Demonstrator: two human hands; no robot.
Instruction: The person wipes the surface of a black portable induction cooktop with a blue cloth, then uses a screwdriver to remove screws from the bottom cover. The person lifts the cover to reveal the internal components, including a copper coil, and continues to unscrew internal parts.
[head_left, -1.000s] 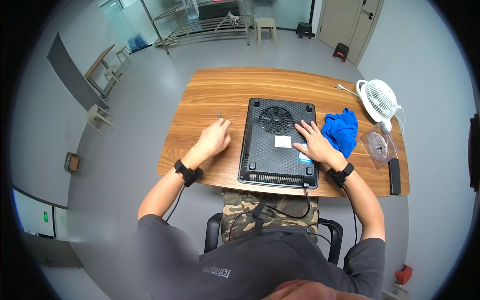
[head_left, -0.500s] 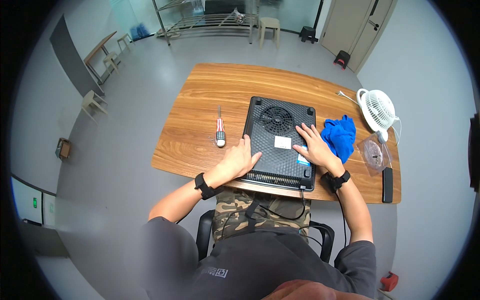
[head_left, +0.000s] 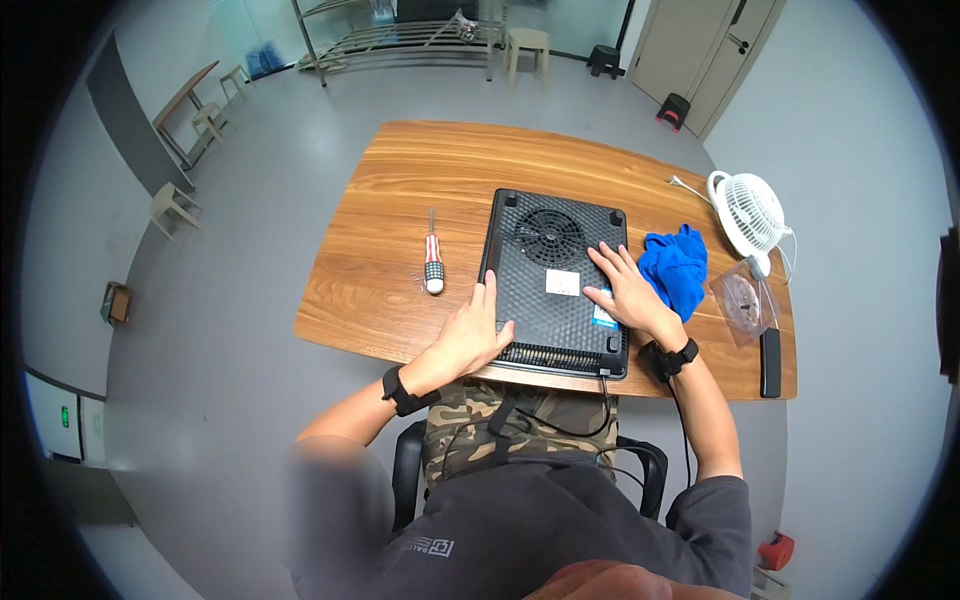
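A black induction cooker [head_left: 523,285] lies upside down at the table's near edge, its round fan grille and corner feet facing up. A black cord leaves its near right corner. My left hand [head_left: 468,332] rests along its left edge, fingers stretched forward and thumb out over the near left corner; some fingertips are hidden at the side. My right hand [head_left: 636,294] lies open and flat on the right part of the underside, beside a white label and a blue sticker. A screwdriver [head_left: 433,262] with a red, white and dark handle lies left of the cooker, with tiny screws beside it.
On the wooden table's [head_left: 400,170] right side are a blue cloth [head_left: 675,268], a white fan [head_left: 750,210] with its cord, a clear plastic container [head_left: 745,302] and a black oblong object [head_left: 770,363]. Stools and a metal rack stand farther back.
My left hand has shifted slightly, its thumb now nearer the cooker's near left corner. My right hand stays put on the cooker. The whole view has moved a little.
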